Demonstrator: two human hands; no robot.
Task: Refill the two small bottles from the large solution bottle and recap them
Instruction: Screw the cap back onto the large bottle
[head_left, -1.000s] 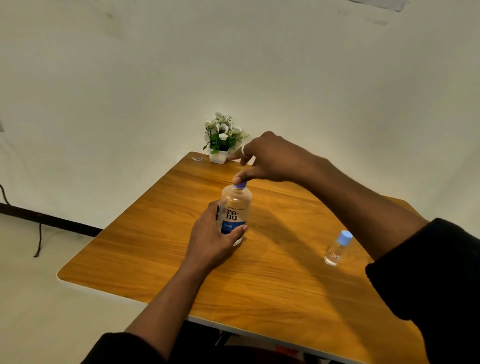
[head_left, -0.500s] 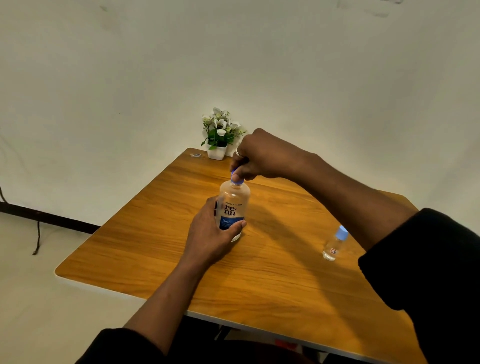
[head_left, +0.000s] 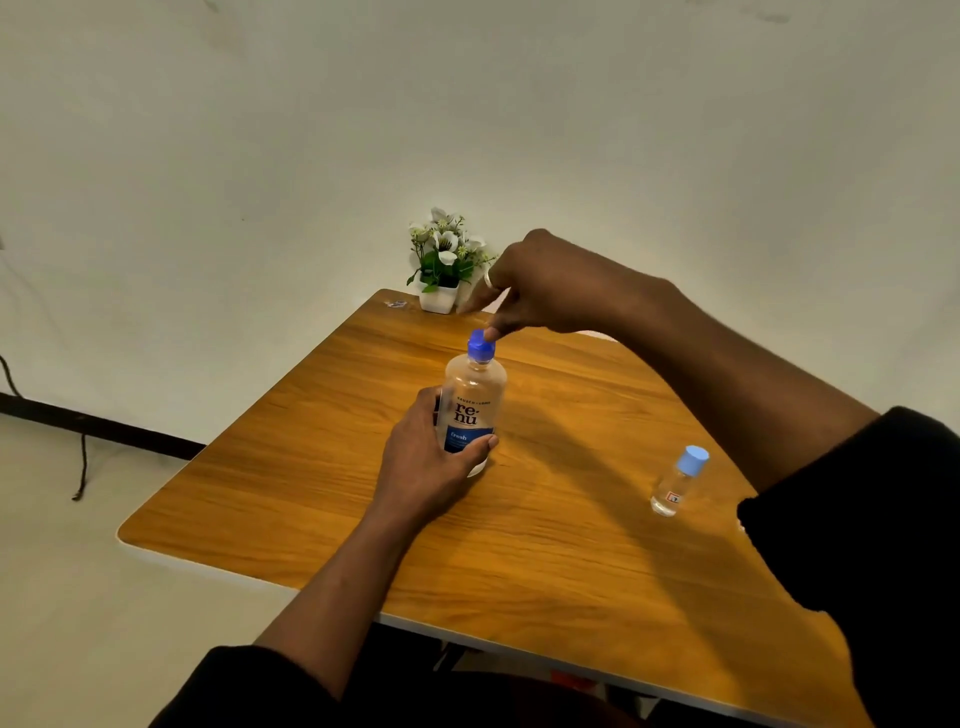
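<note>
The large clear solution bottle (head_left: 471, 410) with a blue label stands upright near the middle of the wooden table (head_left: 545, 545). My left hand (head_left: 431, 467) grips its lower part from the near side. My right hand (head_left: 545, 286) hovers just above the bottle, fingers loosely curled, and one fingertip touches the upper right edge of the blue cap (head_left: 480, 347). The cap's lid looks tilted up. One small clear bottle (head_left: 678, 480) with a light blue cap stands to the right, under my right forearm. I see no second small bottle.
A small white pot of white flowers (head_left: 441, 270) stands at the table's far corner, with a tiny object (head_left: 397, 304) beside it. A wall rises close behind the table. A dark cable (head_left: 83, 457) hangs near the floor at left.
My right hand gripped the blue cap before; it has now lifted off, so the cap shows fully and only a fingertip touches it. The left hand and bottle stay put.
</note>
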